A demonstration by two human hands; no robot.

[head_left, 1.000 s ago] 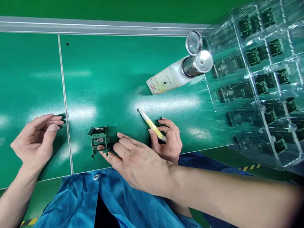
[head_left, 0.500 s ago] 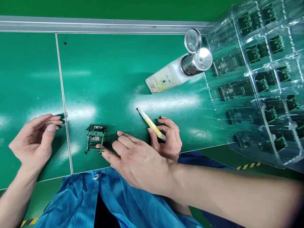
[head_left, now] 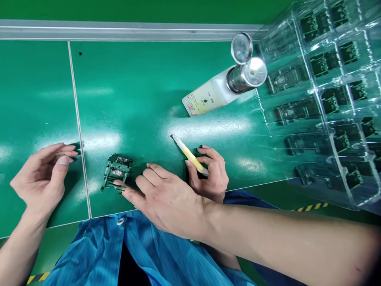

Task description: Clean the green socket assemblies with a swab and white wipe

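My left hand [head_left: 43, 174] is held at the left, loosely curled with its fingers apart from the palm, and I see nothing in it. My right hand [head_left: 211, 172] has its thumb and fingers closed round a slim yellow-and-white brush [head_left: 188, 153], its dark tip pointing up and left. A small green circuit-board assembly [head_left: 118, 171] with pins and metal parts lies on the table between my hands. Another person's hand [head_left: 166, 194] reaches from the right across my right forearm, its thumb touching the assembly's lower edge.
A white square bottle [head_left: 205, 97] with a metal cap, its lid flipped up, stands beyond my right hand. Clear plastic trays [head_left: 315, 95] holding several board assemblies rise on the right. The green tabletop [head_left: 133, 79] has a white line [head_left: 76, 103] across it and a metal rail [head_left: 127, 31] behind.
The other person's hand has shifted slightly left, and the board assembly has moved a little left and turned with it. My own hands and the brush have hardly moved.
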